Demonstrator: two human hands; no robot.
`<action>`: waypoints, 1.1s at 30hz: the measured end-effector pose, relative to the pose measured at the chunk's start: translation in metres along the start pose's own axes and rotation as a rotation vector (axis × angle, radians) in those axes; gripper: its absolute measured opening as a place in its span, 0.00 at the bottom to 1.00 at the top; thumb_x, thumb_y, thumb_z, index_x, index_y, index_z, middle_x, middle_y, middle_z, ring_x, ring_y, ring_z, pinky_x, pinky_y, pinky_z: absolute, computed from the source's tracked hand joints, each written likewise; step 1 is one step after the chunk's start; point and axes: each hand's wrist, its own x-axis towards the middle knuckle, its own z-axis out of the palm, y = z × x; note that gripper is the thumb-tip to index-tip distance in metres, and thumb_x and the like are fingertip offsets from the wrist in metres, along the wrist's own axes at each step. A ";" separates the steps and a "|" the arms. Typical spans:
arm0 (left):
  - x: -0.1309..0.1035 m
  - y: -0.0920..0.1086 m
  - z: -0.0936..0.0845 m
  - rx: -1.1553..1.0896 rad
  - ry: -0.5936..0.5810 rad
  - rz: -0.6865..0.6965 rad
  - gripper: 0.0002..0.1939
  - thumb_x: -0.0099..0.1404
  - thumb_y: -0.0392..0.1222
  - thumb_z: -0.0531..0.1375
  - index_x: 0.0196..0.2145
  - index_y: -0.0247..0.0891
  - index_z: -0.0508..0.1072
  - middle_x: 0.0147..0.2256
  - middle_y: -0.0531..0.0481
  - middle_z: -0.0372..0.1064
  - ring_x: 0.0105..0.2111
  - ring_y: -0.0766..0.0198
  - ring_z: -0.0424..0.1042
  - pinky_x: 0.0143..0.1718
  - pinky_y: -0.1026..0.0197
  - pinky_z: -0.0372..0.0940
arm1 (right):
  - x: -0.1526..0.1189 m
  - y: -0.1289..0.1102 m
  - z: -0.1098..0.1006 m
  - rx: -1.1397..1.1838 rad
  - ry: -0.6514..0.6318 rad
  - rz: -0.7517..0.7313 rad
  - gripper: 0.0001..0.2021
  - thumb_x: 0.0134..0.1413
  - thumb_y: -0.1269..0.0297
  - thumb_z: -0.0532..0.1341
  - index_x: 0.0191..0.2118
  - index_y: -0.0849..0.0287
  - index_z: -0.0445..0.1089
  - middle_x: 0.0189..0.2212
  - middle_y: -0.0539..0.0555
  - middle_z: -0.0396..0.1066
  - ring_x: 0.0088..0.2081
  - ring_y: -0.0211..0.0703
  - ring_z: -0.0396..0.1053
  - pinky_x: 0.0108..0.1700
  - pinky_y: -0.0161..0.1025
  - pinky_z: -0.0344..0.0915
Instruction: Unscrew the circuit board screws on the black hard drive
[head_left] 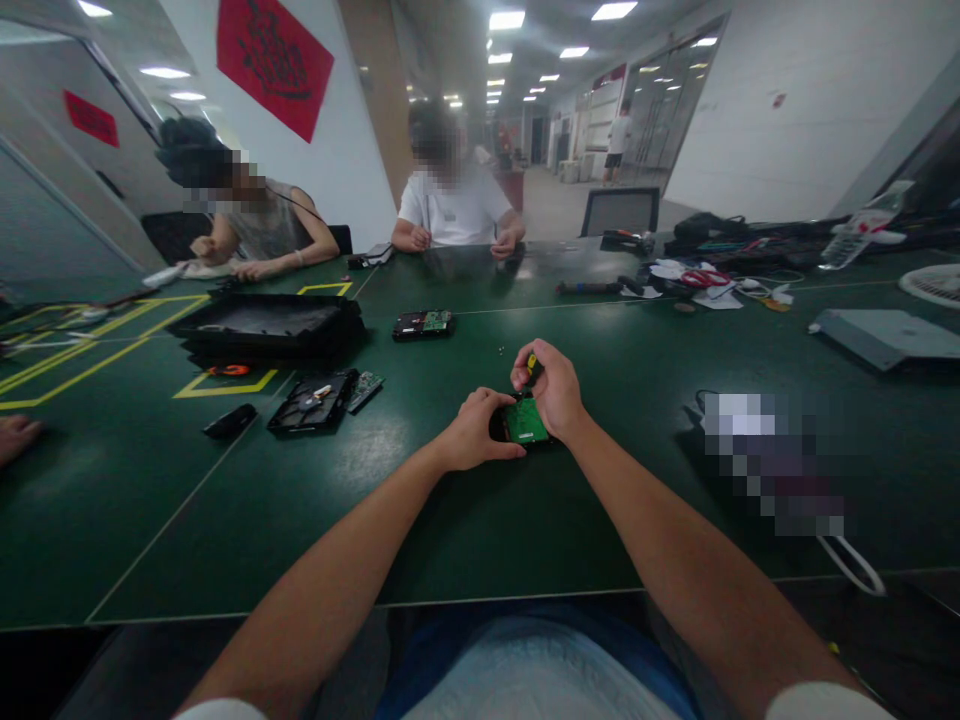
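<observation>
A hard drive with a green circuit board (527, 420) facing up lies on the green table in front of me. My left hand (478, 432) grips its left end, thumb along the near side and fingers at the far side. My right hand (557, 388) is closed around a screwdriver (533, 368) with a yellow and black handle, held over the drive's right part. The screwdriver's tip is hidden behind the hand. A few tiny light specks, perhaps screws (502, 350), lie on the table just beyond my hands.
Another hard drive (423, 324) lies farther off. To the left are an opened drive (313, 402), a loose circuit board (366, 391), a black object (230, 422) and black trays (270, 325). A grey metal box (889, 338) sits right. Two people work across the table; another hand (16, 437) shows at left.
</observation>
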 end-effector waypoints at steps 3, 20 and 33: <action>0.000 0.000 0.000 -0.002 0.007 0.003 0.45 0.51 0.59 0.76 0.62 0.41 0.69 0.55 0.40 0.64 0.56 0.42 0.66 0.61 0.40 0.63 | 0.000 0.001 0.001 -0.013 0.005 -0.003 0.18 0.62 0.43 0.63 0.33 0.54 0.71 0.24 0.46 0.66 0.26 0.37 0.66 0.32 0.37 0.64; -0.001 0.000 -0.001 -0.008 0.006 -0.002 0.45 0.52 0.59 0.75 0.62 0.41 0.69 0.56 0.40 0.64 0.57 0.42 0.66 0.60 0.40 0.63 | 0.002 -0.001 0.003 0.034 0.015 -0.005 0.22 0.65 0.42 0.58 0.30 0.54 0.74 0.22 0.48 0.67 0.28 0.40 0.69 0.35 0.40 0.66; 0.000 0.000 0.001 -0.002 0.018 0.010 0.45 0.51 0.59 0.76 0.62 0.43 0.69 0.55 0.40 0.64 0.57 0.42 0.66 0.61 0.39 0.63 | 0.000 -0.002 0.005 0.063 0.005 0.001 0.16 0.63 0.46 0.65 0.32 0.52 0.70 0.22 0.45 0.67 0.26 0.39 0.68 0.33 0.39 0.65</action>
